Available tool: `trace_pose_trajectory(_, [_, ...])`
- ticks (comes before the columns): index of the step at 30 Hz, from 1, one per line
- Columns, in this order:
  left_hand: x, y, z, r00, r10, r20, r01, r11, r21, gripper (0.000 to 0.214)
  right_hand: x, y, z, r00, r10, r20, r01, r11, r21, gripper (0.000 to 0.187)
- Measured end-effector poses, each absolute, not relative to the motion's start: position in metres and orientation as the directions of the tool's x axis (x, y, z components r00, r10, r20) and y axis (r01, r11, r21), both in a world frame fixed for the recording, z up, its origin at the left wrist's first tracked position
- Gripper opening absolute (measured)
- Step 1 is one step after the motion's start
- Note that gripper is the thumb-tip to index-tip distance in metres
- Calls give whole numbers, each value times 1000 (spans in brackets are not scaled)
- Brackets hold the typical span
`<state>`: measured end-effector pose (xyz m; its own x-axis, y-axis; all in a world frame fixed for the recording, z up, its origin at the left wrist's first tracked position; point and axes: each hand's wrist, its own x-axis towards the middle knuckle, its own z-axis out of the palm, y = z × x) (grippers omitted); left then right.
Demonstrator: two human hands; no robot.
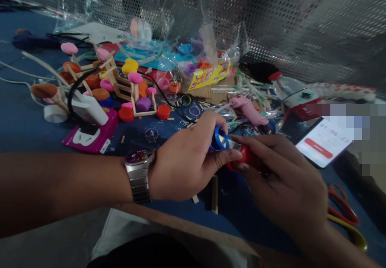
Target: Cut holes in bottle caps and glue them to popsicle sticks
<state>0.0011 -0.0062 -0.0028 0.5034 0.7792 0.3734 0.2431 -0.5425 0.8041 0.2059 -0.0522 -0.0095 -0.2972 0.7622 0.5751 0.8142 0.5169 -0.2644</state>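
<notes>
Ring [217,139], blue, is sitting pinched in left hand [183,163] near desk's front edge [171,223]; right hand [283,175] is gripping red piece [246,157] beside it. Slackening pinch could be letting ring slip.

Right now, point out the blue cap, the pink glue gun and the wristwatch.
Blue cap [216,142], head view: its side wall.
Pink glue gun [249,110], head view: middle of its body.
Wristwatch [139,176], head view: its metal band.

Strewn across a blue table [235,207], from purple power strip [106,128] and rubber band [151,135] to short wooden stick [214,195].
</notes>
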Motion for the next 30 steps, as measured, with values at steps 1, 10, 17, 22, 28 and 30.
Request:
trace_pose_trajectory(1, [1,-6,-3,501,778,378,236,-543,806,30,206,-52,-9,-297,757,582,812,521,-262,26])
trace_pose_trajectory(10, [0,-6,-5,483,755,444,208,-591,779,40,208,-50,-8,-316,741,592,802,542,-250,27])
trace_pose_trajectory(17, [0,-7,-4,470,768,435,226,-581,782,40,207,-53,-8,-354,726,589,770,584,-258,26])
trace_pose_trajectory(22, [0,-7,-4,479,763,433,215,-581,785,40,207,-53,-8,-345,731,589,778,574,-257,25])
trace_pose_trajectory(28, [0,-7,-4,479,748,460,202,-604,771,37,206,-53,-7,-349,724,595,776,579,-250,25])
trace_pose_trajectory(30, [0,-7,-4,482,746,460,203,-605,770,36,206,-53,-7,-345,728,593,783,572,-246,24])
